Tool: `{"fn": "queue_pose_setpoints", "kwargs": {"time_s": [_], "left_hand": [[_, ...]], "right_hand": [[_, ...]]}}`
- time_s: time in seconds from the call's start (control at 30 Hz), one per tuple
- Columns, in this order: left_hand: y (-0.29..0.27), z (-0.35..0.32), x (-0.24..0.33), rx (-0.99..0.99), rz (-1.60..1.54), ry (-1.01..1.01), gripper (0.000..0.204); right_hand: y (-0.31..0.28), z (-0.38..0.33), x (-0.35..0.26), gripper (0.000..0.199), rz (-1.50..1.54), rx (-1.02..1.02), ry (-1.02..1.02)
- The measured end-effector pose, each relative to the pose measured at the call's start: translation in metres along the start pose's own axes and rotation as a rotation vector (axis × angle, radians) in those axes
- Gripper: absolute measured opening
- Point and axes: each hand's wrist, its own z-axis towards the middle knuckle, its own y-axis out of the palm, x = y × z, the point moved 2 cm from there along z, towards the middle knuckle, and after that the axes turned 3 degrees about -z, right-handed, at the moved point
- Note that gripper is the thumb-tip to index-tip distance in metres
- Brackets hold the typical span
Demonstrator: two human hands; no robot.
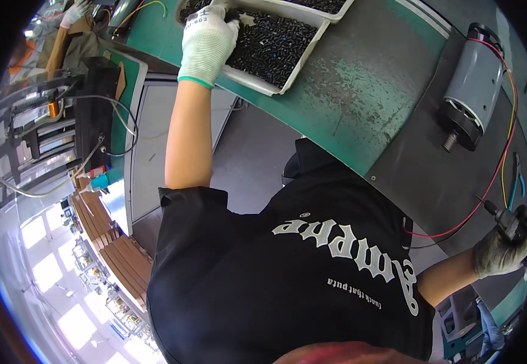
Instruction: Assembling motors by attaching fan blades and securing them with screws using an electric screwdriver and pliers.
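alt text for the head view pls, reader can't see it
A person in a black shirt reaches the gloved left hand into a white tray of small black screws on a green bench, while the gloved right hand grips a black power screwdriver. A grey motor with red and yellow wires lies on a dark mat.

bright daylight | glare lower left | sharp centre | fisheye bending, dark rim
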Motion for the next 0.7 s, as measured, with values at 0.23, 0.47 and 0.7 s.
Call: {"fn": "queue_pose_setpoints", "kwargs": {"time_s": [0.23,0.47,0.7], "left_hand": [[0.010,0.007,0.000,-0.082,0.027,0.011,0.027],[0.011,0.015,0.001,-0.209,-0.024,-0.002,0.034],[0.029,0.003,-0.008,0.078,0.159,0.262,0.030]], "right_hand": [[0.018,-0.019,0.002,0.038,-0.270,-0.090,-0.203],[0.030,-0.019,0.001,0.032,-0.366,-0.028,-0.220],[0.041,-0.018,-0.003,0.031,0.129,0.037,0.098]]}}
